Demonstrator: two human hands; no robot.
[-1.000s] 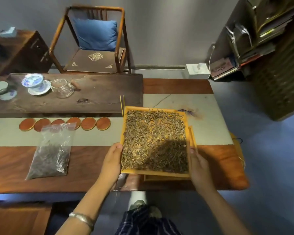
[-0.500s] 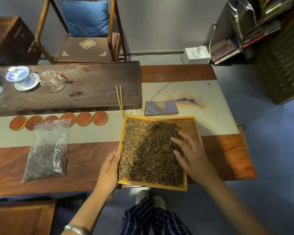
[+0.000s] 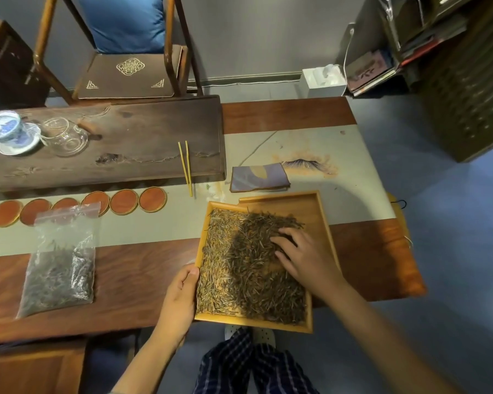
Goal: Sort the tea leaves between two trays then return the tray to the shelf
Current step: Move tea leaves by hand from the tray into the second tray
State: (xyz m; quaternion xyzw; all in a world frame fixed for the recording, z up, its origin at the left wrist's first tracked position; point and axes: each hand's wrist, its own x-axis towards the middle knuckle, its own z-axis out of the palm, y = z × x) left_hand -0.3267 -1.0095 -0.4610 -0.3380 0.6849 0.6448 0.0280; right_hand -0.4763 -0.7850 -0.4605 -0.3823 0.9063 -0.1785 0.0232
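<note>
Fingers [image 3: 282, 240] of the right hand [image 3: 305, 260] lie spread on dry brown tea leaves [image 3: 239, 265]; the left hand [image 3: 180, 294] grips the square yellow wooden tray [image 3: 251, 319].

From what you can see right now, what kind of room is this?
Probably a tea room or tea shop: a dark wooden tea board carries a blue-and-white lidded cup and glass pitcher, and a wooden tray holds loose tea leaves.

Person, head view: left hand [image 3: 180, 300] and right hand [image 3: 305, 260] bare, forearms unsleeved. Trousers [image 3: 254, 365] dark blue with pale check lines. Shoes [image 3: 264, 335] white, perforated tops.
</note>
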